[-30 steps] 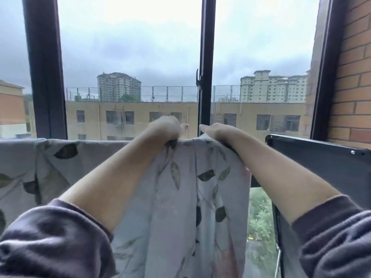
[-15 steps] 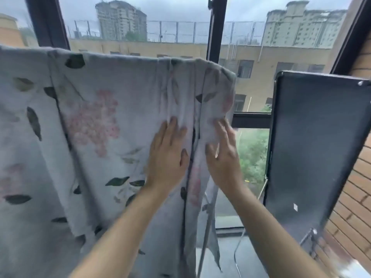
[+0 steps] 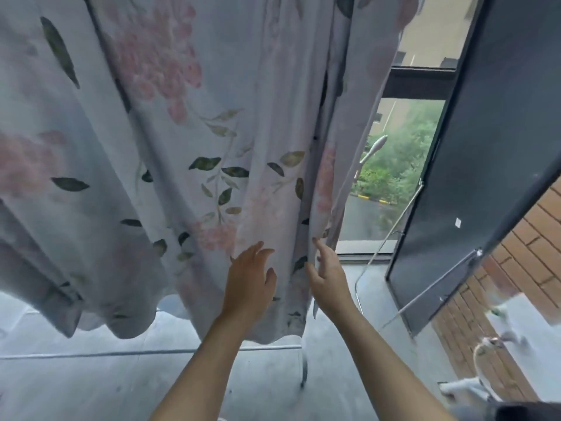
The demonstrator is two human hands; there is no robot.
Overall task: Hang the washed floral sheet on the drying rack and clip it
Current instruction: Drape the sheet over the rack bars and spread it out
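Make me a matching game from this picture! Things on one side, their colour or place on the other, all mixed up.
Things:
1 floral sheet
2 brick wall
3 left hand
4 trees

Clues:
A green, outdoors
B open, in front of the sheet
C orange-brown, far right
D pale with pink flowers, hanging

Pairs: 1-D, 2-C, 3-B, 4-A

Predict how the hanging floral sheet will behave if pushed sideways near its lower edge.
Probably floppy: the floral sheet hangs in folds with a wavy hem, so it should bunch and swing. It likely yields easily; the left hand and right hand touch it with relaxed fingers.
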